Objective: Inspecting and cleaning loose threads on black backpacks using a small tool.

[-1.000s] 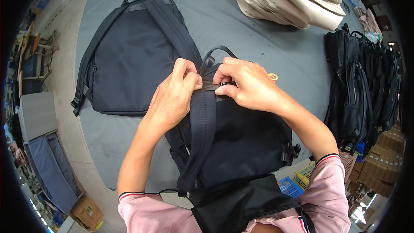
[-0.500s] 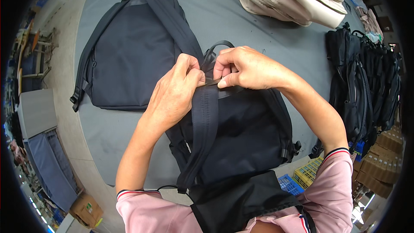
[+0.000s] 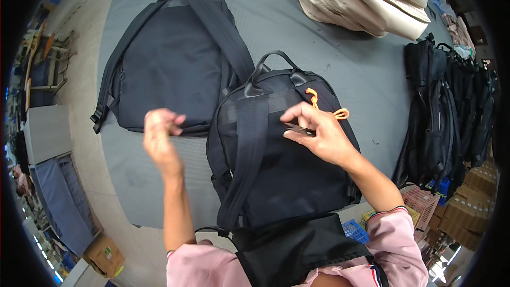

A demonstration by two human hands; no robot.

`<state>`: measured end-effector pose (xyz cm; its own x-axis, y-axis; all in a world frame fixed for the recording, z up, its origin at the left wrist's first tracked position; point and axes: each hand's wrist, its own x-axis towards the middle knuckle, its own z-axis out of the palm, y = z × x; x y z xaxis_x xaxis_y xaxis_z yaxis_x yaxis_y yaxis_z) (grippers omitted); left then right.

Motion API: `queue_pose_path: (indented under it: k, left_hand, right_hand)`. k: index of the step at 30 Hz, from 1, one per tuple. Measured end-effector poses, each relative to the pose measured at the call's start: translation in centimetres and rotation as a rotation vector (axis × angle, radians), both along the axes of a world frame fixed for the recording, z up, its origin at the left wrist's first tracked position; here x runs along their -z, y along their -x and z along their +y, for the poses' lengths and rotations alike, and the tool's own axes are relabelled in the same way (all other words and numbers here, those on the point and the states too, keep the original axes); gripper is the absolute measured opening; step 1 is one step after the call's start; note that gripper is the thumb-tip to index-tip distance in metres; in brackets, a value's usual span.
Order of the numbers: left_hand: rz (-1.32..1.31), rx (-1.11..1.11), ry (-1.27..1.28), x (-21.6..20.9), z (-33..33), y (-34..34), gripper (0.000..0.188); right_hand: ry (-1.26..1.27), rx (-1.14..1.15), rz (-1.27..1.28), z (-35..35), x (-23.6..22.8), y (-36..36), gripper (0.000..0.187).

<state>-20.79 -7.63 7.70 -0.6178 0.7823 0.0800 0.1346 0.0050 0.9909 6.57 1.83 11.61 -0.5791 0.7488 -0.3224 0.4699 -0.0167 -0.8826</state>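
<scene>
A dark navy backpack (image 3: pixel 297 175) lies in front of me on the grey table, its top handle (image 3: pixel 276 56) pointing away. One shoulder strap (image 3: pixel 251 143) runs down its left part. Over the upper right of this backpack is my right hand (image 3: pixel 324 133), closed on small dark metal thread snips (image 3: pixel 299 128). An orange cord (image 3: pixel 341 113) shows behind that hand. My left hand (image 3: pixel 163 141) is in the air left of the backpack, fingers curled and smeared by motion; whether it holds anything does not show. A second navy backpack (image 3: pixel 170 69) lies beyond, to the left.
Cream-coloured bags (image 3: pixel 366 0) are piled at the far right of the grey table (image 3: pixel 366 74). Several black backpacks (image 3: pixel 441 106) hang beyond the right edge. Plastic crates (image 3: pixel 356 231) and cardboard boxes (image 3: pixel 467 207) stand lower right. A black apron (image 3: pixel 297 244) covers my front.
Both hands have left the strap by the top handle. My left hand has moved left and nearer; my right hand moved right and nearer. The snips and orange cord now show, and the strap top lies flat.
</scene>
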Motion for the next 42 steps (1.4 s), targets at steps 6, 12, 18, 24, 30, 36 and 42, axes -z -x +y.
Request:
queue_pose_path:
  k: [6, 12, 18, 24, 30, 36, 42]
  left_hand:
    - [0.836, -0.387, 0.194, -3.1, -4.7, 0.1, 0.011]
    - [0.235, 0.395, 0.428, -3.3, 0.0, -7.4, 0.032]
    - [0.955, 0.232, 0.263, -3.6, -0.3, -10.4, 0.046]
    - [1.038, 0.527, -0.105, -6.3, 3.4, -13.0, 0.050]
    - [1.034, 0.831, 0.101, -3.9, 6.5, -12.6, 0.067]
    - [0.953, 0.825, 0.100, -3.5, 5.8, -13.2, 0.067]
    - [0.882, 0.849, 0.108, -3.0, 5.5, -12.9, 0.054]
  right_hand:
    - [-0.714, 0.157, -0.198, 0.8, -0.7, -3.1, 0.012]
    - [-0.048, 0.258, -0.228, 2.7, 2.7, -6.9, 0.027]
    - [0.132, 0.268, 0.219, -3.6, 1.8, -6.7, 0.026]
    - [0.083, 0.280, 0.223, -6.0, 2.0, -6.4, 0.032]
    - [0.321, 0.276, 0.392, -7.0, 1.8, -8.0, 0.038]
    - [0.320, 0.190, 0.357, -7.1, 2.4, -9.3, 0.034]
    - [0.198, 0.237, 0.273, -7.2, 3.2, -8.8, 0.030]
